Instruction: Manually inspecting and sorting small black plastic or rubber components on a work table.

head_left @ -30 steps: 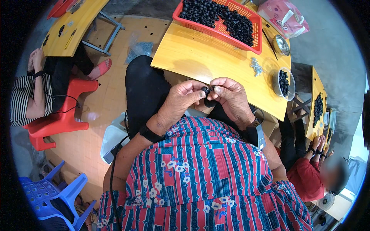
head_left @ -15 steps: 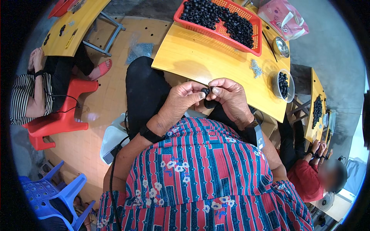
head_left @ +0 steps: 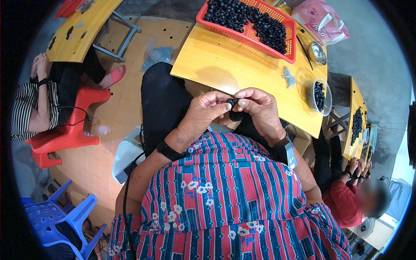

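Observation:
My left hand (head_left: 204, 113) and my right hand (head_left: 259, 111) meet in front of my chest, just before the near edge of a yellow table (head_left: 229, 69). Both pinch a small black ring-shaped part (head_left: 232, 104) between thumb and fingertips. Another black piece (head_left: 237, 116) shows just under the fingers; my right hand seems to hold it. A red basket (head_left: 247, 37) full of black rings sits at the table's far side. A clear round tub (head_left: 319, 96) with several black rings stands at the table's right end, near a small pile of silvery metal bits (head_left: 288, 77).
A pink plastic bag (head_left: 320, 21) and a metal bowl (head_left: 317, 53) lie past the basket. To the left a person sits on a red chair (head_left: 65, 134) by another yellow table (head_left: 80, 28). A blue chair (head_left: 58, 216) stands lower left. Another person (head_left: 353, 195) works at right.
Both hands stay together on the black part; only the fingertips shift slightly.

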`<state>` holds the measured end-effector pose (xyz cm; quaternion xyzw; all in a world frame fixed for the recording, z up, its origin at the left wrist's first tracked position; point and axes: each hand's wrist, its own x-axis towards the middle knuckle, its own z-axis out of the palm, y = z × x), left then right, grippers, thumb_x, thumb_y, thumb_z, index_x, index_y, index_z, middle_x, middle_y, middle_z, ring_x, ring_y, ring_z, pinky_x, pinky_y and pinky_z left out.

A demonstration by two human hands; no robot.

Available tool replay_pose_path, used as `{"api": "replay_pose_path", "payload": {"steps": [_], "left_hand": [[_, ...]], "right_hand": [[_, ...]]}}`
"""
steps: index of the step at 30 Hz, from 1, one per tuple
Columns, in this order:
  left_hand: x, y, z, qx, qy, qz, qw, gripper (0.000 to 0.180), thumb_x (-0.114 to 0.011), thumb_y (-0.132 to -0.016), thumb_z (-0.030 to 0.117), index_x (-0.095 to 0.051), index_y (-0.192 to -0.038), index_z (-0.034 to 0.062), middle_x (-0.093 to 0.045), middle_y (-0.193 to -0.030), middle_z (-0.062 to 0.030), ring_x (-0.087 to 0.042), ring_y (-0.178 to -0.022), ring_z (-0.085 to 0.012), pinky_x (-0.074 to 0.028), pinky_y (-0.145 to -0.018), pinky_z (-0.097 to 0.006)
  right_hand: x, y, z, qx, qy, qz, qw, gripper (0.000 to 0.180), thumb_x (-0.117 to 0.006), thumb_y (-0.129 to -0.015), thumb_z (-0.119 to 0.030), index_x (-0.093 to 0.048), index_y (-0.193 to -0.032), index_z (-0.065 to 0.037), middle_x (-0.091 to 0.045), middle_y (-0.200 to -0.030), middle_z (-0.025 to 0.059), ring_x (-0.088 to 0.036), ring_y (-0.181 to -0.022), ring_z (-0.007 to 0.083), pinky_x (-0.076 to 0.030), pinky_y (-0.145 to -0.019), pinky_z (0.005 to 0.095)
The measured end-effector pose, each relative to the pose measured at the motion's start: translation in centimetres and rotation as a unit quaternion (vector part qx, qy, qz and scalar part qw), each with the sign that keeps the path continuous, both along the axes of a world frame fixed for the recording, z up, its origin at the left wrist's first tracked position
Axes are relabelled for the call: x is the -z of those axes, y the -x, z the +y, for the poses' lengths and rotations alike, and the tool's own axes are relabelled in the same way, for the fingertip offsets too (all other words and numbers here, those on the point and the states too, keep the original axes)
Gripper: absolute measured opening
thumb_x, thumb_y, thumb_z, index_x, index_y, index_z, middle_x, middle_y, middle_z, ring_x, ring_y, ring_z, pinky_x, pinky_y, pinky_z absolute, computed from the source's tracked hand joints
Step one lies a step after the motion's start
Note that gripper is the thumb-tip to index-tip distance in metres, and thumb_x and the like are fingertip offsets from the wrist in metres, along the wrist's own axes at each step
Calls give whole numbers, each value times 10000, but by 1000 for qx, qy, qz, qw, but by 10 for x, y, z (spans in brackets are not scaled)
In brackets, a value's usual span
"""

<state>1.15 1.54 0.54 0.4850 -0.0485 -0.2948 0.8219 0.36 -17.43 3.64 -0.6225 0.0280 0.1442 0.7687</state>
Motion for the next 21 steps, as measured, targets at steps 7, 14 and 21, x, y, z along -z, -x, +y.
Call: {"api": "replay_pose_path", "payload": {"steps": [7,14,21], "left_hand": [[-4,-1,-1,-3,-2,0,1000,216,-609,-894,140,-591,-1081,33,-596,-912,2,-539,-792,-51,-462,-707,-194],[-1,-1,-2,-1,-6,4,1000,213,-608,-894,138,-593,-1081,36,-597,-915,3,-538,-798,-52,-462,-713,-199],[-1,0,-2,-10,-27,-16,999,197,-607,-891,127,-608,-1061,27,-610,-906,-2,-544,-789,-52,-464,-707,-198]], "right_hand": [[-1,-1,0,1,19,-9,1000,140,-602,-847,24,-639,-981,9,-651,-853,34,-611,-755,90,-507,-706,228],[-2,0,0,8,33,-10,999,144,-607,-838,42,-647,-973,10,-652,-862,31,-607,-756,85,-509,-708,222],[0,1,1,-2,46,-28,999,142,-614,-832,49,-655,-963,10,-655,-867,33,-608,-754,82,-511,-704,216]]}}
